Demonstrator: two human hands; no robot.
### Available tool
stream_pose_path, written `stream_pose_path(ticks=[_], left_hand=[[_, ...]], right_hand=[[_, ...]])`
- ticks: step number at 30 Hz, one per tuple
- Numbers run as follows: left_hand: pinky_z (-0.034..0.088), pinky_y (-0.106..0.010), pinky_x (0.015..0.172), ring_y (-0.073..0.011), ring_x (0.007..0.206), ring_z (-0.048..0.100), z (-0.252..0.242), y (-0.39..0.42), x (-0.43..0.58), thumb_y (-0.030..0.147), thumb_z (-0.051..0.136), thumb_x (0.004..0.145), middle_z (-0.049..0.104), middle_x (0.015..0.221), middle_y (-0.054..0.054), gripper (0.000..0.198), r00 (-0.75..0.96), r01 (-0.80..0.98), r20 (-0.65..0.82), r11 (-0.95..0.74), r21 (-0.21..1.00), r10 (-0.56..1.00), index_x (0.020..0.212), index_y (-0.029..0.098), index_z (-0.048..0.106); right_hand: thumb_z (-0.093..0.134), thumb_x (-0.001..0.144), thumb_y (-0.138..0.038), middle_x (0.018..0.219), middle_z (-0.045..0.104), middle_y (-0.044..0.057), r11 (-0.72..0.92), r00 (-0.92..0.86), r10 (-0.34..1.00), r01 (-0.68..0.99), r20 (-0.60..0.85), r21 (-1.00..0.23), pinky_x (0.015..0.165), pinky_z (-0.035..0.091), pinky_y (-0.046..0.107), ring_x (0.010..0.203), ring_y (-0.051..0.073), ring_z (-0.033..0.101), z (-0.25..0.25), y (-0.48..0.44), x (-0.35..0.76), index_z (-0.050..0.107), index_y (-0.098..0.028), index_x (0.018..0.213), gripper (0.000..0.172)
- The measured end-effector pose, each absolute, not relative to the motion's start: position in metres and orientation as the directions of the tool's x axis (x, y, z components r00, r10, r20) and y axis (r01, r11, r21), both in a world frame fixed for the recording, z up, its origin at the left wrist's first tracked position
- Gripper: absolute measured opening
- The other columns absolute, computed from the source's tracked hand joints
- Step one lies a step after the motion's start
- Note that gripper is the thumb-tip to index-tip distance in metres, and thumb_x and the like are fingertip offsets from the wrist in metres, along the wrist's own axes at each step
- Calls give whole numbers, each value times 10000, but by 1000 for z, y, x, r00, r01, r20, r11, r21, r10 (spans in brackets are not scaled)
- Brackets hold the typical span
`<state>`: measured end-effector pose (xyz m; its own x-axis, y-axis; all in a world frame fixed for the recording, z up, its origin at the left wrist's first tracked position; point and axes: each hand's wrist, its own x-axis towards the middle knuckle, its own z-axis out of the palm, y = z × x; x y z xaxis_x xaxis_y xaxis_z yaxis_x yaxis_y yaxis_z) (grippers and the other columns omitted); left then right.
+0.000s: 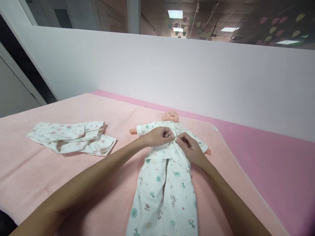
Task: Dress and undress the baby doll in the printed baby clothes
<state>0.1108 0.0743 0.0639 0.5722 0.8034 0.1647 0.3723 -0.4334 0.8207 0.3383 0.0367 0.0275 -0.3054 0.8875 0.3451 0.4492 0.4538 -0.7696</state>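
Doll: pale plastic doll lies face up on a light-pink, soft-looking cloth, head towards the white wall. It is dressed in a white, long-sleeved fabric top with a small coloured print and white fabric trousers printed with green discs and animals.

Hands: your left hand pinches the top's front at chest level between thumb and fingertips. Your right hand pinches the same front just beside it; the detail between your fingertips is too small to identify. The top's hem overlaps the trousers' waist.

Surroundings: a folded, pink-printed white fabric bundle lies on the cloth, left of the doll. Darker pink surface shows beyond the cloth's right edge.
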Motion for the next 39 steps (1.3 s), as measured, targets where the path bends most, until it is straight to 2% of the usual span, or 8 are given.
stream_pose_path(ticks=[5, 9, 15, 18, 22, 28, 33, 39], left_hand=[[365, -270, 612, -143, 670, 509, 65, 70, 111, 414, 682, 893, 549, 764, 28, 209, 525, 434, 176, -440, 786, 833, 865, 218, 616], [425, -279, 664, -182, 756, 617, 75, 75, 113, 468, 715, 872, 663, 852, 11, 329, 436, 496, 168, -391, 775, 884, 1063, 231, 590], [366, -285, 595, -169, 670, 571, 83, 106, 121, 358, 675, 874, 651, 744, -12, 189, 447, 548, 126, -383, 744, 886, 772, 211, 614], [363, -270, 583, -152, 664, 546, 80, 114, 122, 351, 675, 861, 637, 756, 2, 151, 478, 514, 71, -344, 786, 875, 822, 205, 683], [396, -252, 609, -147, 705, 557, 78, 117, 119, 416, 696, 849, 646, 819, 2, 225, 479, 460, 12, -262, 848, 878, 922, 213, 757], [398, -250, 623, -139, 707, 556, 72, 122, 120, 351, 719, 812, 645, 810, -5, 198, 471, 381, -16, -187, 906, 882, 920, 202, 792], [383, -239, 593, -116, 652, 517, 67, 124, 124, 372, 744, 801, 582, 753, 22, 216, 429, 345, -15, -148, 927, 903, 920, 195, 779], [475, -232, 703, -148, 826, 651, 65, 122, 126, 328, 742, 806, 718, 933, -16, 176, 412, 275, 40, -166, 947, 910, 925, 200, 754]], right_hand=[[476, 1087, -481, 845, 581, -6, 427, -317, 903, 594, 290, -681, 702, 396, 324, 763, 187, 509, 53, 28, 341, 585, -253, 953, 286], [444, 1074, -524, 836, 644, 8, 307, -175, 949, 693, 261, -652, 688, 401, 325, 744, 201, 556, 72, 44, 338, 559, -253, 927, 329], [463, 1023, -574, 707, 643, 32, 112, -85, 993, 859, 77, -500, 608, 344, 323, 657, 210, 549, 79, 87, 321, 448, -242, 707, 459], [516, 975, -455, 655, 589, 8, 141, -112, 990, 875, 89, -464, 583, 312, 317, 620, 183, 499, 75, 95, 321, 416, -233, 665, 394], [510, 932, -364, 642, 559, -14, 153, -108, 988, 817, 112, -556, 596, 326, 297, 628, 161, 482, 72, 98, 326, 421, -223, 648, 328], [558, 956, -504, 863, 737, 35, 137, -126, 989, 596, 76, -792, 713, 445, 302, 827, 213, 641, 68, 100, 333, 678, -206, 794, 360], [640, 925, -500, 943, 763, 40, 108, -157, 987, 523, 28, -845, 756, 469, 315, 866, 214, 654, 65, 95, 340, 767, -215, 950, 313], [692, 904, -482, 966, 772, 55, 98, -119, 992, 480, 46, -872, 795, 506, 338, 896, 222, 678, 66, 84, 337, 769, -223, 1035, 301]])
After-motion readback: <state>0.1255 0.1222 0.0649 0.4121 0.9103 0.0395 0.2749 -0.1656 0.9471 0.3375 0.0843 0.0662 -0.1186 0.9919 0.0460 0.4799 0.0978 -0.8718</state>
